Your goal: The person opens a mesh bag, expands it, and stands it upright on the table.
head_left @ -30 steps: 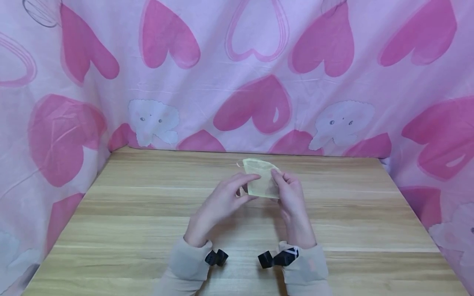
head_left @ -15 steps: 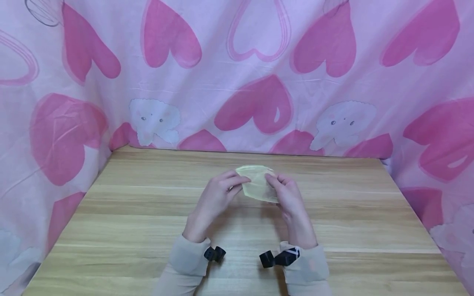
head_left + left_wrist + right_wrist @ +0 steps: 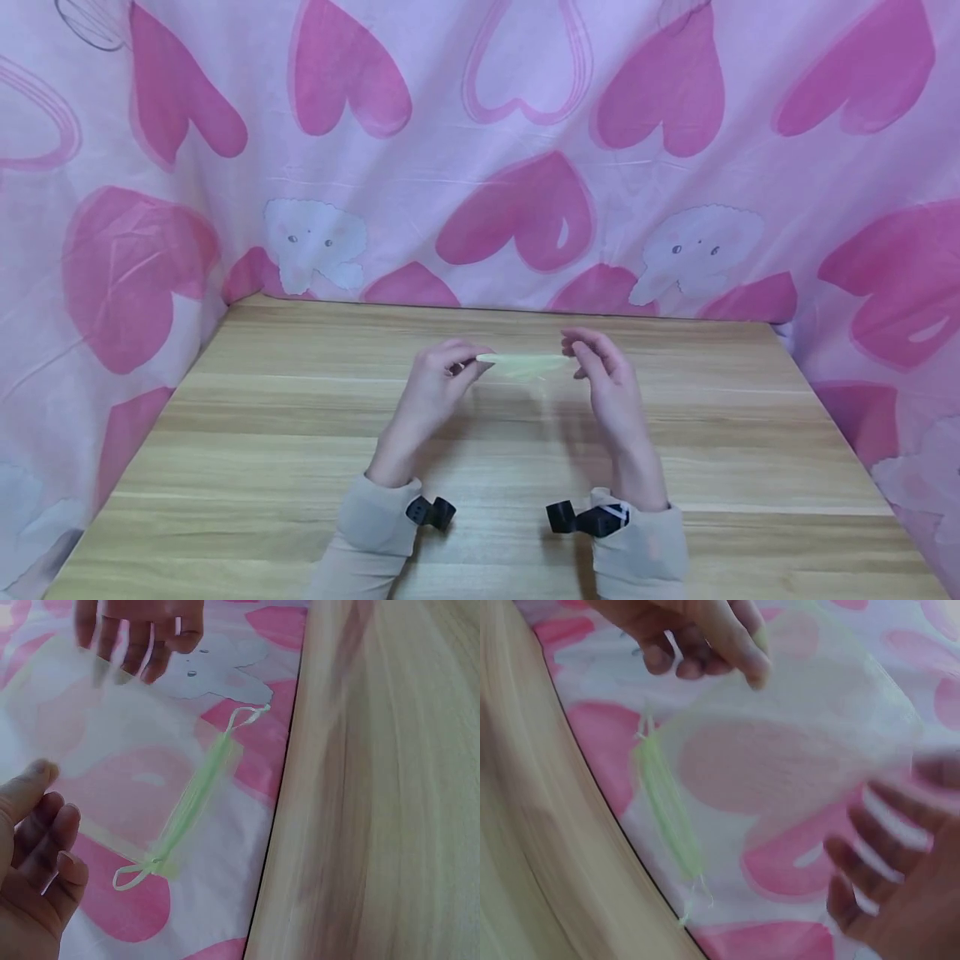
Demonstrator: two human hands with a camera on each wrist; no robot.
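A sheer pale yellow-green organza drawstring pouch (image 3: 525,364) hangs between my hands above the table, seen nearly edge-on in the head view. My left hand (image 3: 431,387) pinches its left edge between thumb and fingers. Near the opposite edge is my right hand (image 3: 615,383), its fingers spread and loosely bent, apart from the pouch in the right wrist view. The gathered neck (image 3: 196,795) points down toward the table side in the left wrist view, with a small cord loop (image 3: 133,876) at each end. Through the thin mesh the curtain pattern shows; no contents are visible.
A wood-grain table (image 3: 480,467) lies beneath both hands. Pink curtains (image 3: 510,183) with hearts and white cartoon animals close off the back and both sides. A small black camera (image 3: 431,512) sits at the left cuff, another camera (image 3: 588,518) at the right.
The pouch has turned from facing the head camera to nearly edge-on. My left hand has shifted left and now pinches it; the right hand has released it and moved slightly right.
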